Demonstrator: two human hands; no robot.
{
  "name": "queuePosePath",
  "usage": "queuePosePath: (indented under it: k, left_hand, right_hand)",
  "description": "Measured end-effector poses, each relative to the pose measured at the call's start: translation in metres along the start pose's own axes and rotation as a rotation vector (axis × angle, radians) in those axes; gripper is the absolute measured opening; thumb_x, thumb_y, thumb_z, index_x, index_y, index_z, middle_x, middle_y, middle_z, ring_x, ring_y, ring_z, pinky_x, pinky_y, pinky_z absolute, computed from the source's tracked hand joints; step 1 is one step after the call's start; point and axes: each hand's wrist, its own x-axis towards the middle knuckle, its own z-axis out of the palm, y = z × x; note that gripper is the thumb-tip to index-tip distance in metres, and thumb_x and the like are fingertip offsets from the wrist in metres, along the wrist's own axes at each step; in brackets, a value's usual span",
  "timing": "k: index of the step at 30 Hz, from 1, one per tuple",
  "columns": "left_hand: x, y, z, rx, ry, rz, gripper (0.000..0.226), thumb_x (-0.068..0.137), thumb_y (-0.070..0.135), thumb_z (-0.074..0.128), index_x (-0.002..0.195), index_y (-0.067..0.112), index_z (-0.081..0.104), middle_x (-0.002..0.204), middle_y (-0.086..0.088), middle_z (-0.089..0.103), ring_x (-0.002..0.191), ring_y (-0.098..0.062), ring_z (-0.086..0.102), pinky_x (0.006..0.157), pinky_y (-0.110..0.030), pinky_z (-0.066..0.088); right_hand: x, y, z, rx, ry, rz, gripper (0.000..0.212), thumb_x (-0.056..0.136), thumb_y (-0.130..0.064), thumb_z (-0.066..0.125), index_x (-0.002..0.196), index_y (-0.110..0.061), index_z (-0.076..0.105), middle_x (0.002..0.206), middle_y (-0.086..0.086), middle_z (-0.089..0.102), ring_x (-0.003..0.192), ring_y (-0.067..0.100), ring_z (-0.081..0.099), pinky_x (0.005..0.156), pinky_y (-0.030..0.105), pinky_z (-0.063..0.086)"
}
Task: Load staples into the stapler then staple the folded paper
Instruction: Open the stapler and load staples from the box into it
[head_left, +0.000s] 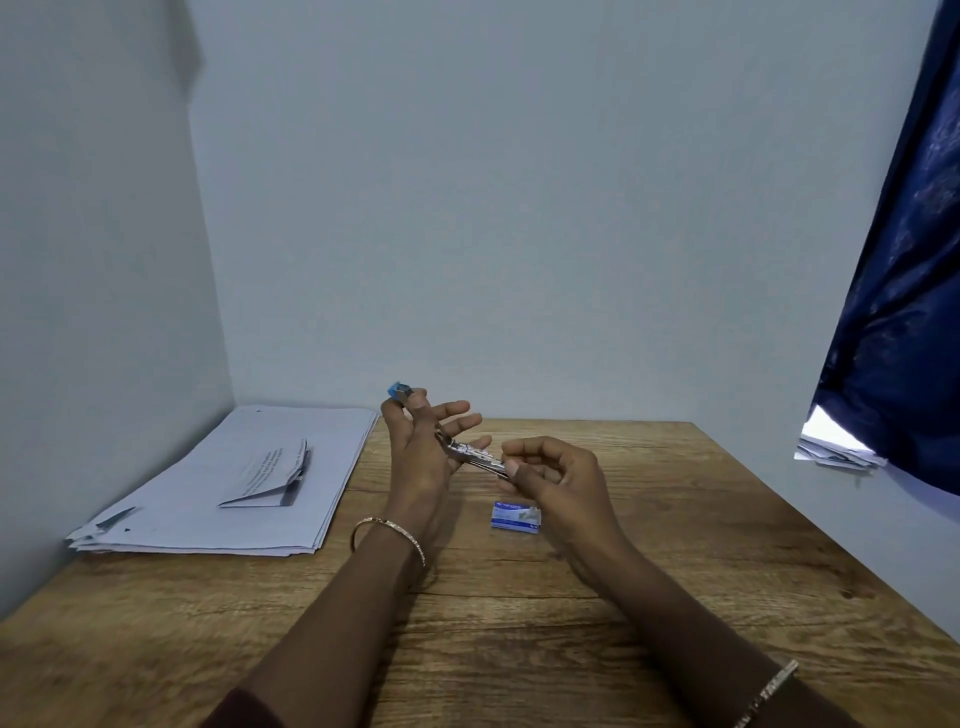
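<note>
My left hand (423, 452) holds a small stapler (470, 456) swung open above the table. Its blue top (399, 391) points up behind my thumb, and its metal staple channel (480, 461) points right. My right hand (556, 480) pinches the free end of that metal channel with thumb and forefinger; whether staples are between them I cannot tell. A small blue-and-white staple box (516, 515) lies on the table just below my right hand. The folded paper (272, 475), with printed text, rests on a stack of white sheets (228, 483) at the left.
The wooden table (519, 623) sits in a corner, with walls at the left and back. A dark blue curtain (898, 291) hangs at the right over a ledge with more papers (839, 452). Both wrists wear thin bangles.
</note>
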Motion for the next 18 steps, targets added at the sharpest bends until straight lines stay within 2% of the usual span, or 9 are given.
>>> queuePosePath:
  k: [3, 5, 9, 12, 15, 18]
  left_hand:
    - [0.001, 0.003, 0.001, -0.097, -0.019, -0.059, 0.015, 0.105, 0.034, 0.047, 0.111, 0.02, 0.043, 0.105, -0.019, 0.069, 0.092, -0.029, 0.075, 0.077, -0.047, 0.064]
    - [0.0, 0.002, 0.0, -0.062, -0.078, -0.114, 0.018, 0.102, 0.023, 0.055, 0.115, 0.014, 0.048, 0.11, -0.023, 0.07, 0.096, -0.029, 0.074, 0.084, -0.043, 0.062]
    - [-0.006, -0.006, -0.005, 0.159, -0.2, -0.222, 0.015, 0.095, 0.014, 0.066, 0.104, 0.002, 0.068, 0.106, -0.017, 0.075, 0.1, -0.029, 0.073, 0.076, -0.032, 0.062]
    - [-0.009, -0.01, -0.008, 0.225, -0.27, -0.267, 0.019, 0.09, 0.013, 0.072, 0.098, -0.004, 0.074, 0.102, -0.017, 0.075, 0.099, -0.029, 0.073, 0.074, -0.03, 0.062]
    - [-0.008, -0.005, -0.011, 0.262, -0.37, -0.363, 0.026, 0.09, 0.021, 0.073, 0.105, 0.001, 0.076, 0.108, -0.017, 0.077, 0.101, -0.027, 0.075, 0.076, -0.029, 0.062]
    - [-0.003, 0.006, -0.02, 0.223, -0.528, -0.473, 0.046, 0.083, 0.024, 0.08, 0.123, 0.004, 0.07, 0.128, -0.02, 0.069, 0.117, -0.031, 0.068, 0.091, -0.032, 0.06]
  right_hand:
    - [0.001, 0.001, -0.003, 0.078, -0.026, 0.049, 0.022, 0.088, 0.007, 0.071, 0.097, -0.012, 0.079, 0.099, 0.013, 0.08, 0.097, 0.03, 0.077, 0.088, 0.045, 0.063]
    - [0.001, 0.0, -0.006, 0.123, -0.031, 0.034, 0.025, 0.086, 0.009, 0.072, 0.092, -0.014, 0.08, 0.095, 0.012, 0.08, 0.096, 0.032, 0.076, 0.088, 0.045, 0.062]
    - [0.002, -0.004, -0.012, 0.144, -0.008, -0.04, 0.03, 0.082, 0.012, 0.073, 0.096, -0.014, 0.077, 0.095, 0.011, 0.08, 0.097, 0.027, 0.076, 0.09, 0.043, 0.061]
    - [0.004, -0.006, -0.015, 0.12, 0.019, -0.078, 0.037, 0.082, 0.015, 0.07, 0.101, -0.016, 0.075, 0.095, 0.01, 0.078, 0.097, 0.024, 0.075, 0.091, 0.038, 0.06]
    - [0.006, -0.008, -0.02, 0.148, 0.043, -0.085, 0.038, 0.084, 0.016, 0.068, 0.105, -0.016, 0.072, 0.101, 0.012, 0.076, 0.099, 0.021, 0.074, 0.092, 0.036, 0.059]
    - [0.007, -0.01, -0.025, 0.198, 0.075, -0.07, 0.039, 0.085, 0.016, 0.067, 0.109, -0.015, 0.072, 0.103, 0.011, 0.076, 0.099, 0.018, 0.074, 0.091, 0.032, 0.059]
